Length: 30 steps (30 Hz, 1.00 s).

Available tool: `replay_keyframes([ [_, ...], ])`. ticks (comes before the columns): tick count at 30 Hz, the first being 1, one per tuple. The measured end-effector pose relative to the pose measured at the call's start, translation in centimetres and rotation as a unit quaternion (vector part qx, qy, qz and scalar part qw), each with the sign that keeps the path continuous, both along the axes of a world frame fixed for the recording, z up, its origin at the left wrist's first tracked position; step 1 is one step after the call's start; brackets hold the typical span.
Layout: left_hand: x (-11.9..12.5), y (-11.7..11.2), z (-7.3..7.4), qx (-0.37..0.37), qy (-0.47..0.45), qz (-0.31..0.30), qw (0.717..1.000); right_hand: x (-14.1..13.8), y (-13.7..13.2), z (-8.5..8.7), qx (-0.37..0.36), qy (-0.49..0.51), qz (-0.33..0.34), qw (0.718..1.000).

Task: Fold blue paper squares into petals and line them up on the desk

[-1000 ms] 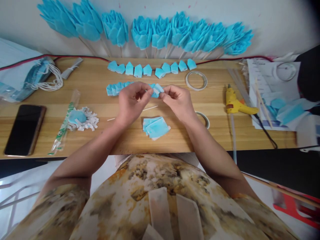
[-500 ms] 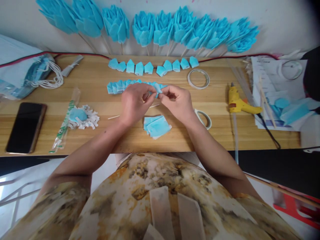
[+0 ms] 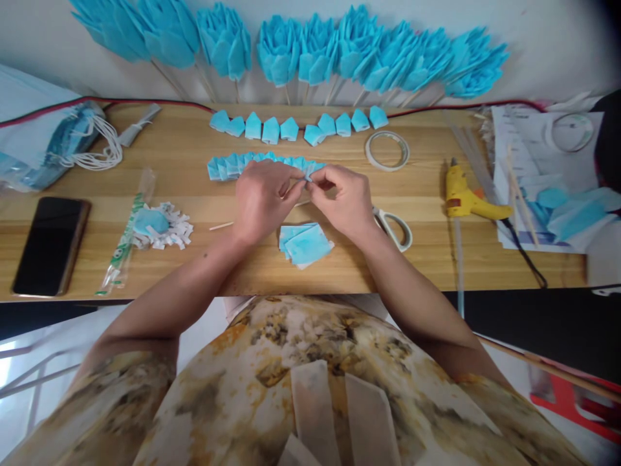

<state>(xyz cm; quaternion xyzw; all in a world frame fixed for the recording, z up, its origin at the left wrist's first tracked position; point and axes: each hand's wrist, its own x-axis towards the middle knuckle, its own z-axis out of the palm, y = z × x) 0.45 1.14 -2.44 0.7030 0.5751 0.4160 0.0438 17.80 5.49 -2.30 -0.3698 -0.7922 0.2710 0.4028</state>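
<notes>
My left hand [image 3: 269,194] and my right hand [image 3: 342,197] meet fingertip to fingertip above the middle of the table, both closed in a pinch. Between them is a small piece of light blue fabric [image 3: 308,176], mostly hidden by the fingers. Just behind the hands runs a row of folded blue petals [image 3: 233,167], partly covered by my left hand. Nearer to me lies a small stack of flat blue fabric pieces [image 3: 308,244]. The scissors [image 3: 400,230] rest beside my right wrist, only their white handle showing. A thin stick [image 3: 222,226] pokes out by my left wrist.
More folded petals [image 3: 270,129] line the back, below blue fabric flowers [image 3: 317,52] on sticks. A tape roll [image 3: 369,152] and a yellow glue gun [image 3: 460,194] lie to the right. Leftward are a phone [image 3: 51,246] and white scraps [image 3: 177,226] around a blue disc.
The blue fabric piece between my fingertips shows less than before, its raised part now folded down or covered. Both hands stay almost in place, and the view has shifted slightly.
</notes>
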Motion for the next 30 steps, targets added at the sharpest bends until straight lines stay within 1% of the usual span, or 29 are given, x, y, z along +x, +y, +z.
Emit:
replay_keyframes([
  [5, 0.1, 0.0, -0.4, -0.002, -0.003, -0.01, 1.0, 0.0, 0.0, 0.0, -0.014, -0.015, -0.004, 1.0],
  [10, 0.1, 0.3, -0.8, -0.003, -0.055, -0.011, 0.998, 0.0, -0.2, 0.3, -0.035, -0.017, -0.007, 0.999],
  [13, 0.1, 0.4, -0.5, -0.015, -0.081, -0.015, 0.996, 0.1, -0.3, 0.4, -0.039, -0.012, -0.006, 0.999],
  [17, 0.1, 0.3, 0.1, -0.044, -0.091, -0.026, 0.995, 0.1, -0.2, 0.4, -0.045, -0.003, -0.004, 0.999],
  [21, 0.2, 0.3, 0.5, -0.042, -0.091, -0.038, 0.994, 0.1, -0.1, 0.3, -0.05, 0.015, 0.001, 0.999],
  [25, 0.1, 0.3, 0.5, -0.048, -0.102, -0.044, 0.993, 0.1, -0.1, 0.3, -0.052, 0.015, -0.003, 0.999],
  [30, 0.2, 0.4, 0.2, -0.05, -0.12, -0.037, 0.991, 0.1, -0.1, 0.4, -0.046, 0.013, -0.001, 0.999],
])
